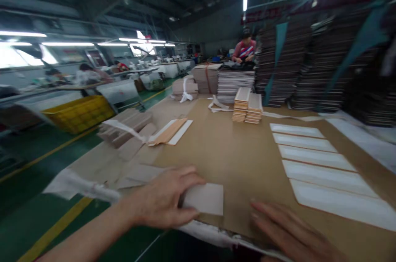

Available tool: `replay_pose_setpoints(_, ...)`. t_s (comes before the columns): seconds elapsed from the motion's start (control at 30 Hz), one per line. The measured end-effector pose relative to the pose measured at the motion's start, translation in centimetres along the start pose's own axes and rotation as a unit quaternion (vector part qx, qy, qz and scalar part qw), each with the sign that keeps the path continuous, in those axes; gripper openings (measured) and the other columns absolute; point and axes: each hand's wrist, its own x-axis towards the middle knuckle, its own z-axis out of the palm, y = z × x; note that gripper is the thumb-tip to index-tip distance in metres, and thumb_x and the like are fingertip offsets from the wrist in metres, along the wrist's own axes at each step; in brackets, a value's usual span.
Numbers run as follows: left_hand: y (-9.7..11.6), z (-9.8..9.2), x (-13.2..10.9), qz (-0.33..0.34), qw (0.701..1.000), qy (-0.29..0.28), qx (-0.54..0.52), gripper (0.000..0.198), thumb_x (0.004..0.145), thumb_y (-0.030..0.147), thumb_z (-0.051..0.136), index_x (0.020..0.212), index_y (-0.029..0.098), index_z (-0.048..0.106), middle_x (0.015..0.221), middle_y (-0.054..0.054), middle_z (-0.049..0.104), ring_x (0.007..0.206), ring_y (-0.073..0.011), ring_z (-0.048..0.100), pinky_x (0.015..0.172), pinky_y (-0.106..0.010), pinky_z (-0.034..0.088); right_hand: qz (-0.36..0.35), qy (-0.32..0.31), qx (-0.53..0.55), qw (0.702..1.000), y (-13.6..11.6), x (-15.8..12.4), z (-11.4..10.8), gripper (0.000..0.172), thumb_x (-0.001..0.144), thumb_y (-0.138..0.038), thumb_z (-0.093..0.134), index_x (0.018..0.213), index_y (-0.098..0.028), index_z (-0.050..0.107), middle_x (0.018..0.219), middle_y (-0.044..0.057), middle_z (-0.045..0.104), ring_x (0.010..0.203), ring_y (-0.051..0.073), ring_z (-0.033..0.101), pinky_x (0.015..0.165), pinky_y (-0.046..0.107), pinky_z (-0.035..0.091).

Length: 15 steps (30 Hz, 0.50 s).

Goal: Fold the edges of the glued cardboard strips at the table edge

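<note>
My left hand (167,198) grips the left end of a small pale grey board (206,199) near the table's front edge, thumb on the near side and fingers on the far side. To the right, my right hand (287,229) lies low over the brown tabletop (229,150), blurred, its fingers stretched out and holding nothing. Left of the board, more flat grey pieces (144,173) are partly covered by my left hand. White panels with orange edges (321,154) lie in a slanting row on the right.
Orange-edged stacks (247,105) stand at the table's back, near tied board bundles (185,89). Brown strips on white pieces (173,131) lie left of centre. A person (244,49) works behind tall dark stacks (284,64). A yellow bin (78,113) stands on the left.
</note>
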Motion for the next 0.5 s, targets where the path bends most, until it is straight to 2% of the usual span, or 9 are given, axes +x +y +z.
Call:
replay_pose_setpoints(0.07, 2.7, 1.4, 1.7, 0.028, 0.998, -0.038, -0.032, 0.043, 0.078, 0.024, 0.070, 0.119, 0.029, 0.059, 0.106, 0.000, 0.060, 0.096, -0.0204, 0.061, 0.083, -0.030, 0.047, -0.054, 0.006, -0.073, 0.996, -1.5, 0.9, -0.4, 0.049, 0.096, -0.041, 0.063, 0.140, -0.020, 0.056, 0.136, 0.012, 0.060, 0.123, 0.028, 0.059, 0.101, 0.038, 0.055)
replay_pose_setpoints(0.13, 4.3, 2.6, 3.4, 0.054, 0.995, -0.061, -0.050, 0.046, 0.077, 0.020, 0.068, 0.120, 0.033, 0.058, 0.107, 0.001, 0.060, 0.096, -0.0197, 0.062, 0.084, -0.029, 0.048, -0.057, -0.025, -0.101, 0.993, -2.4, 1.8, -1.2, 0.042, 0.095, -0.034, 0.065, 0.130, -0.011, 0.061, 0.131, 0.017, 0.063, 0.121, 0.027, 0.061, 0.102, 0.036, 0.053)
replay_pose_setpoints(0.2, 5.6, 3.5, 5.2, 0.077, 0.992, -0.077, -0.058, 0.048, 0.077, 0.019, 0.067, 0.121, 0.035, 0.058, 0.106, 0.002, 0.060, 0.096, -0.0196, 0.062, 0.083, -0.030, 0.048, -0.025, -0.029, -0.102, 0.994, -2.7, 1.7, -2.3, 0.034, 0.095, -0.028, 0.065, 0.122, -0.009, 0.064, 0.128, 0.018, 0.064, 0.120, 0.024, 0.061, 0.102, 0.032, 0.053)
replay_pose_setpoints(0.37, 9.0, 4.2, 9.2, 0.155, 0.980, -0.114, -0.042, 0.045, 0.078, 0.021, 0.071, 0.120, 0.032, 0.061, 0.102, 0.001, 0.062, 0.092, -0.0210, 0.064, 0.077, -0.031, 0.052, 0.006, -0.002, -0.155, 0.988, -2.6, -1.7, -4.7, 0.037, 0.096, -0.027, 0.063, 0.128, -0.009, 0.060, 0.130, 0.020, 0.063, 0.122, 0.027, 0.060, 0.098, 0.036, 0.056)
replay_pose_setpoints(0.43, 9.9, 4.4, 10.6, 0.210, 0.973, -0.083, -0.040, 0.050, 0.079, 0.025, 0.075, 0.126, 0.031, 0.058, 0.108, -0.002, 0.064, 0.097, -0.0225, 0.063, 0.085, -0.035, 0.053, 0.026, 0.012, -0.190, 0.981, -2.3, -3.6, -5.7, 0.035, 0.096, -0.024, 0.061, 0.128, -0.012, 0.061, 0.127, 0.018, 0.065, 0.117, 0.027, 0.063, 0.094, 0.035, 0.058)
replay_pose_setpoints(0.5, 9.9, 4.8, 12.0, 0.248, 0.967, -0.006, -0.054, 0.064, 0.080, 0.034, 0.077, 0.137, 0.028, 0.050, 0.126, -0.007, 0.060, 0.114, -0.0268, 0.058, 0.101, -0.042, 0.049, 0.063, 0.032, -0.228, 0.971, -1.8, -5.9, -7.0, 0.037, 0.095, -0.023, 0.060, 0.131, -0.016, 0.061, 0.125, 0.015, 0.066, 0.113, 0.026, 0.066, 0.093, 0.034, 0.059)
